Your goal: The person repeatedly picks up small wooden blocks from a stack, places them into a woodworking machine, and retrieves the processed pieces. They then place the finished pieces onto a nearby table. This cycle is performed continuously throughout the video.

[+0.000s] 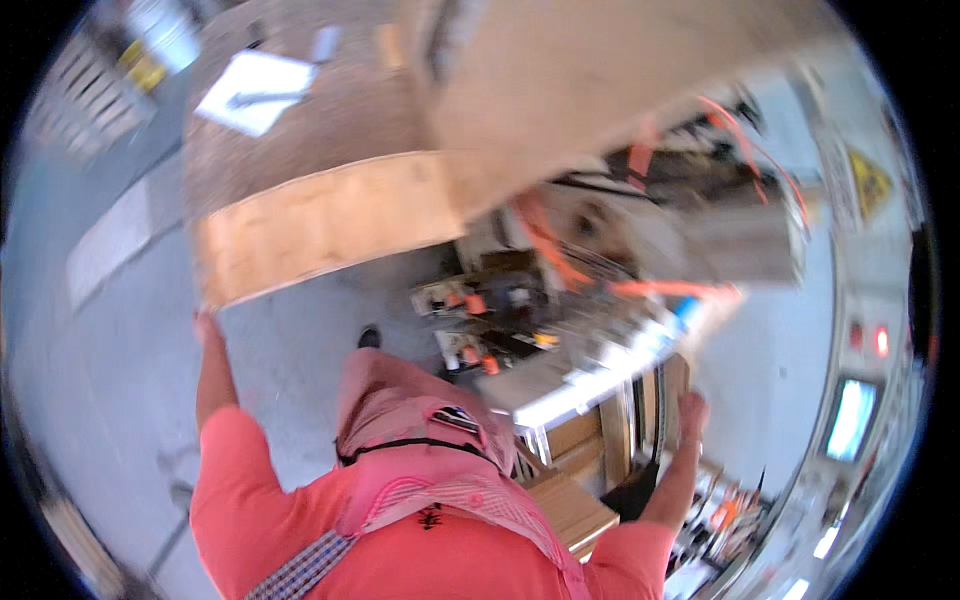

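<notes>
A light wooden panel (330,225) forms the near side of a brown workbench on the left. At its lower left corner is my left hand (207,325), touching or nearly touching the edge; blur hides the fingers. My right hand (692,410) is far over to the right, beside the upright edge of a wooden board (676,390). Its fingers are smeared, so whether it grips the board does not show. Both arms are spread wide apart.
A white paper sheet (255,92) lies on the brown worktop (350,110). Ahead and right, a cluttered metal machine has orange hoses (545,240). Below it are drawers and standing boards (575,435). A lit screen (850,420) is at far right; grey floor (110,380) is at left.
</notes>
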`<state>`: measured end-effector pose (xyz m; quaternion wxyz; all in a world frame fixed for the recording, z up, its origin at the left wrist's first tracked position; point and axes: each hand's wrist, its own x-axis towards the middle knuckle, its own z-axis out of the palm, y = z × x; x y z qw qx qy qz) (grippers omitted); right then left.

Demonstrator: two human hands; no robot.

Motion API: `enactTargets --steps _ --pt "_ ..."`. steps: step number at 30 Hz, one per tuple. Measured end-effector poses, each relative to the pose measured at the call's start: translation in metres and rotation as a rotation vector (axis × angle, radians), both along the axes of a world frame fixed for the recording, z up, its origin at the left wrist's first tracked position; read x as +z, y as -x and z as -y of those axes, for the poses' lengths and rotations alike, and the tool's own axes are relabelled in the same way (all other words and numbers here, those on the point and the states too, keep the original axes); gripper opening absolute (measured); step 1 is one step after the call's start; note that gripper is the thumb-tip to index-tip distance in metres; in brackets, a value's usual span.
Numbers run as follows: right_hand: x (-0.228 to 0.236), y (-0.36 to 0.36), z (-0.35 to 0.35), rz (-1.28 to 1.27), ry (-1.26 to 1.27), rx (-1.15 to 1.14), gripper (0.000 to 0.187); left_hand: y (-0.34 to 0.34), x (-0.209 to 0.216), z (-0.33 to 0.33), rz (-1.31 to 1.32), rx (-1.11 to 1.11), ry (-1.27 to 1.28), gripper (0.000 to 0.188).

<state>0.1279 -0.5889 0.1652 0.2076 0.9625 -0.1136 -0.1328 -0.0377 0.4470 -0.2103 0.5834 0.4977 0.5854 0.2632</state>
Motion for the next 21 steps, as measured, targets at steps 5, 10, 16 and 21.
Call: enactTargets --steps 5,10,16,21 --pt "0.009 -0.078 0.005 0.424 -0.244 0.145 0.025 0.038 0.019 0.159 -0.413 -0.455 -0.109 0.026" --pt "-0.001 -0.149 0.022 0.581 -0.560 0.108 0.037 -0.059 0.214 0.461 0.163 -0.934 0.148 0.016" --pt "0.006 -0.220 0.005 0.433 -0.537 0.152 0.052 -0.136 0.332 0.666 0.364 -1.462 -0.446 0.021" --pt "-0.017 -0.255 0.024 0.324 -0.464 0.190 0.044 -0.160 0.327 0.704 0.333 -1.685 -0.793 0.040"
